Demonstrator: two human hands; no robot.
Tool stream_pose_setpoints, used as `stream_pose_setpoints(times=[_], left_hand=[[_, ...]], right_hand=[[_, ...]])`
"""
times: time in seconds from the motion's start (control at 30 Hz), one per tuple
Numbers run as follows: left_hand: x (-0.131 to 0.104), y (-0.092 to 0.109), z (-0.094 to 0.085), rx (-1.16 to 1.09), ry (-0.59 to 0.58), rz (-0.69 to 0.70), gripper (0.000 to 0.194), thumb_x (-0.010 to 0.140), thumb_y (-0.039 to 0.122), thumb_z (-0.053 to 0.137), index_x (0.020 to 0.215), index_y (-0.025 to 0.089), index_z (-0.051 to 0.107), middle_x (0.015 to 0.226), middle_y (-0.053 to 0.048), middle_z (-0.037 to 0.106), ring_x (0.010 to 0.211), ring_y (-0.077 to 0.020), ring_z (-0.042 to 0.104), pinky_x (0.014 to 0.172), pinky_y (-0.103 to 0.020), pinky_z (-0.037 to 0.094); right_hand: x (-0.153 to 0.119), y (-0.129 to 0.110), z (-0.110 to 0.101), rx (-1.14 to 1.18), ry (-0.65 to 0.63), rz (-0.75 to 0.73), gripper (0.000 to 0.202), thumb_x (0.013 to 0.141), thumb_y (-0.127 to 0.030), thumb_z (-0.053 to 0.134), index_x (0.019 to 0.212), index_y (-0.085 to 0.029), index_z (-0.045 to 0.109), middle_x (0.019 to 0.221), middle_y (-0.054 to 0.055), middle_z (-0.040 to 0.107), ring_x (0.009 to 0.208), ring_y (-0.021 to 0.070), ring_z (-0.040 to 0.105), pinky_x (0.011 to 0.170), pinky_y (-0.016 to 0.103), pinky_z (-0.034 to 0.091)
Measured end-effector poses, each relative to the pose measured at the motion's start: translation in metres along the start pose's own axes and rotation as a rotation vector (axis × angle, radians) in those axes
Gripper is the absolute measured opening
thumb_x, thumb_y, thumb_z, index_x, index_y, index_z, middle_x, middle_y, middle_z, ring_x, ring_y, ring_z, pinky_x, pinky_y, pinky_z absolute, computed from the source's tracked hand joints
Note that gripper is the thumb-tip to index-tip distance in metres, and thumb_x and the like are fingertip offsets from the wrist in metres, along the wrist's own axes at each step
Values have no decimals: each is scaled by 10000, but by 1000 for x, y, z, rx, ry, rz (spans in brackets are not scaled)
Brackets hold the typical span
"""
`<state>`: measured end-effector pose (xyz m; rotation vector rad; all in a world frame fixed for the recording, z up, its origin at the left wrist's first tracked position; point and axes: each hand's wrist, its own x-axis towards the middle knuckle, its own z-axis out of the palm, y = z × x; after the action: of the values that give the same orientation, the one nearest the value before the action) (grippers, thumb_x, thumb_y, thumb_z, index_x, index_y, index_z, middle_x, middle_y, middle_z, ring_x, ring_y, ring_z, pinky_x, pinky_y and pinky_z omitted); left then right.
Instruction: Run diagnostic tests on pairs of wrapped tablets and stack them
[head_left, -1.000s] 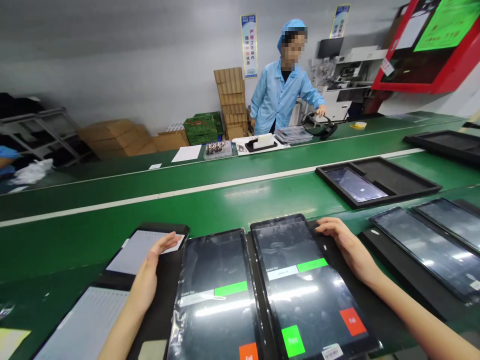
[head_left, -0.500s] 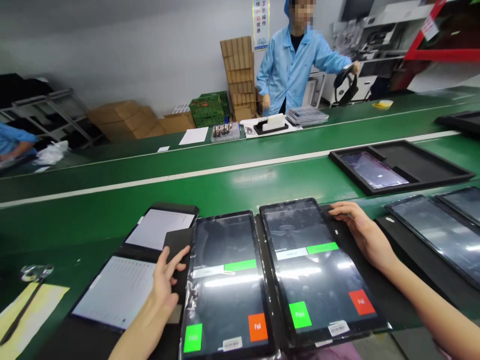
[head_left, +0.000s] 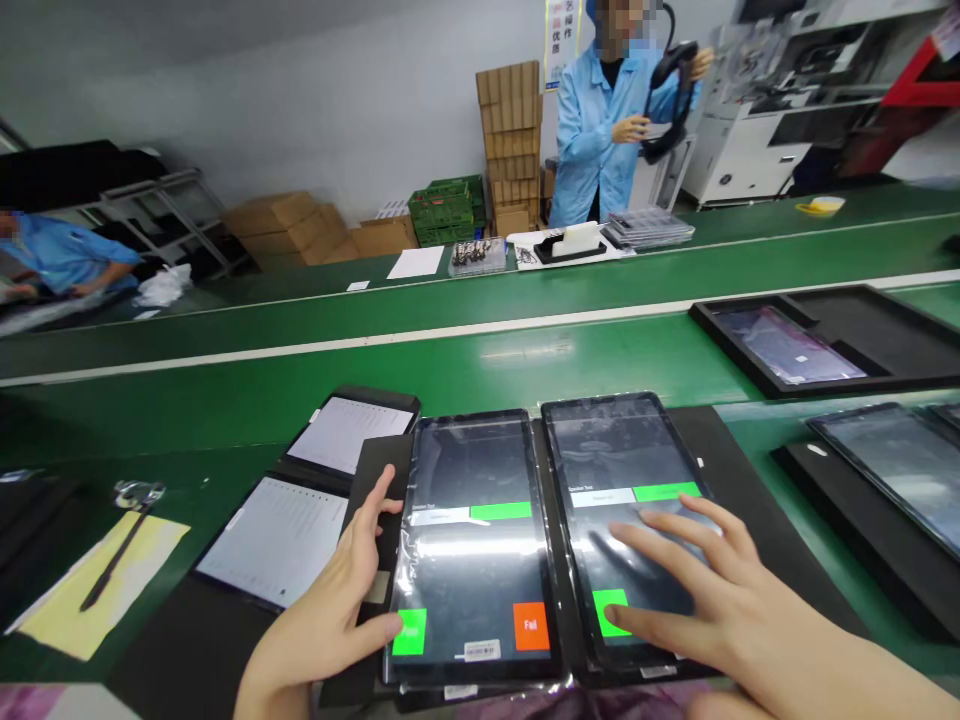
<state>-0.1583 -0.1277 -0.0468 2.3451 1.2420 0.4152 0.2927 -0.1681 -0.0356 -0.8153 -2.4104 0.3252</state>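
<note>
Two tablets lie side by side on black pads, each screen showing a green bar, a green square and, on the left one, a red "Fail" square. By the left tablet [head_left: 472,465] is my left hand [head_left: 330,610], its fingers spread along the edge and its thumb at the green square. My right hand [head_left: 712,590] spreads over the right tablet [head_left: 607,440], its thumb over that green square and its palm hiding the lower right of the screen. Both hands are open and hold nothing. A black pad [head_left: 739,480] shows beyond the right tablet.
Two tablets with white screens [head_left: 281,535] lie at left, near a yellow sheet [head_left: 142,545]. At right are a black tray [head_left: 885,330] and another dark tablet [head_left: 900,465]. Across the green conveyor [head_left: 360,365] a person in blue [head_left: 600,150] holds a black strap-like object [head_left: 667,110].
My right hand has moved left from beside the right tablet onto its screen. My left thumb has come to the left tablet's green square. The person opposite has raised the black object.
</note>
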Motion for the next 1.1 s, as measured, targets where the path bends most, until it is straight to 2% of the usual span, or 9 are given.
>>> stream_pose_setpoints(times=[0.13,0.23,0.3,0.37,0.47,0.57,0.63,0.77,1.1], left_hand=[[0,-11,-10,85,-22,-14,1075,981,499,602,1645,381,-235,1774,-183,-89,1463,-439,475,1136,-623,481],[24,-24,-21,107,-24,-15,1024,971,558,588,1677,382,-132,1789,-125,-10,1556,-482,313,1147,-658,449],[59,-25,-24,154,-10,-9,905,972,610,556,1700,385,67,1792,-83,40,1590,-505,192,1178,-714,360],[105,-13,-24,194,-31,23,769,976,659,523,1661,379,312,1790,-67,88,1596,-501,173,1209,-743,261],[170,19,-16,245,-111,121,667,998,711,426,1535,335,550,1736,-133,290,1581,-454,277,1222,-777,80],[206,39,-4,316,-144,166,703,988,766,371,1423,292,655,1562,-205,549,1474,-428,483,1175,-806,-95],[213,39,1,356,-135,169,743,972,795,364,1405,273,668,1525,-234,576,1422,-440,541,1151,-814,-139],[207,34,0,363,-151,213,749,954,813,388,1400,282,673,1581,-227,516,1481,-475,456,1160,-835,-80],[196,66,-19,384,-272,160,538,1035,617,477,1423,275,624,1618,-227,457,1556,-415,353,1178,-840,29]], right_hand=[[-4,25,-8,-83,7,123,643,877,-734,679,1456,-459,625,1651,59,434,1464,411,418,1291,683,92],[-8,76,-25,-52,254,509,560,938,-698,603,1405,-399,678,1590,110,456,1478,416,377,1265,698,180],[-3,110,-31,-14,405,736,556,910,-734,601,1256,-332,766,1438,153,540,1415,417,440,1237,699,250],[4,135,-30,110,389,834,538,849,-744,668,1121,-302,809,1349,147,576,1369,402,492,1229,667,290],[12,149,-20,283,353,883,518,775,-683,781,1125,-303,817,1386,123,573,1400,370,494,1256,596,277],[14,146,-13,343,417,915,572,707,-656,853,1142,-287,820,1412,133,554,1448,365,452,1267,556,265],[14,142,-11,368,444,935,592,686,-663,866,1141,-287,820,1437,137,528,1484,361,406,1272,544,256],[14,140,-10,370,450,961,581,689,-694,849,1117,-303,825,1491,124,478,1525,361,340,1280,531,243],[7,144,7,336,465,936,520,728,-680,776,1108,-329,820,1456,113,516,1514,366,367,1273,546,265]])
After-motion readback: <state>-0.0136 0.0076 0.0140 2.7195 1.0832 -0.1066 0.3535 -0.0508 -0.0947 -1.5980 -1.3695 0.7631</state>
